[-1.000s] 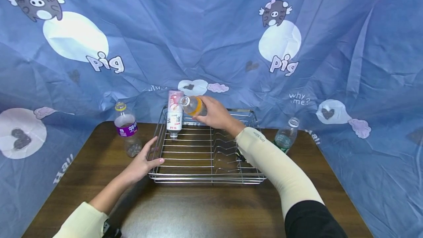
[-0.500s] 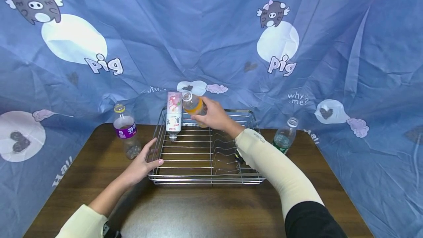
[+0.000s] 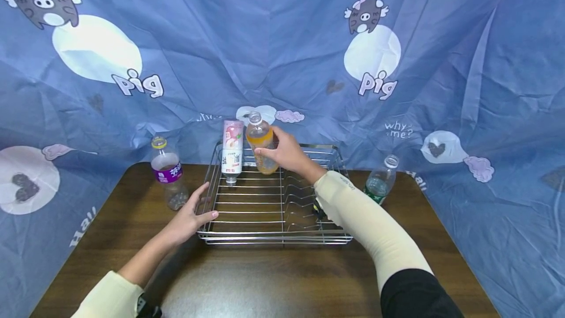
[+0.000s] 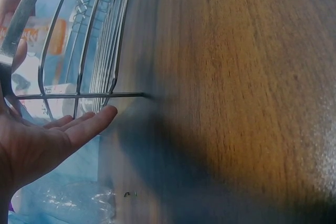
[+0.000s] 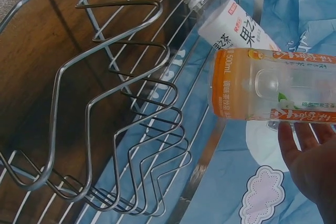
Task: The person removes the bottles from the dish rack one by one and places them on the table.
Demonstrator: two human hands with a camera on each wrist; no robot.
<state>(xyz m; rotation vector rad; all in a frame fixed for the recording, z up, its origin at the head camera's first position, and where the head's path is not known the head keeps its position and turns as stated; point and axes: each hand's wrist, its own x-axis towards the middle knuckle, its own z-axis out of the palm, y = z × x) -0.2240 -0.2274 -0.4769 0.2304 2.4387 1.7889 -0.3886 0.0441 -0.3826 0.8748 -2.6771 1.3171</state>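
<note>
1. The rack point(image 3: 273, 233) is set on the table point(image 3: 287, 278); a blue cloth point(image 3: 287, 63) is hung behind it.
2. The orange bottle point(image 3: 260, 140) is held over the rear bars of the rack, neck up and slightly tilted; whether the bars are touched cannot be told.
3. By the right hand point(image 3: 289, 153) this bottle is gripped between thumb and fingers.
4. The left hand point(image 3: 189, 220) is placed at the rack's left end, thumb and fingers spread wide.
5. The pink bottle point(image 3: 232, 151) is propped neck down in the rack's rear left corner.
6. The purple bottle point(image 3: 169, 173) is seen left of the rack, the green bottle point(image 3: 380, 183) right of it.
</note>
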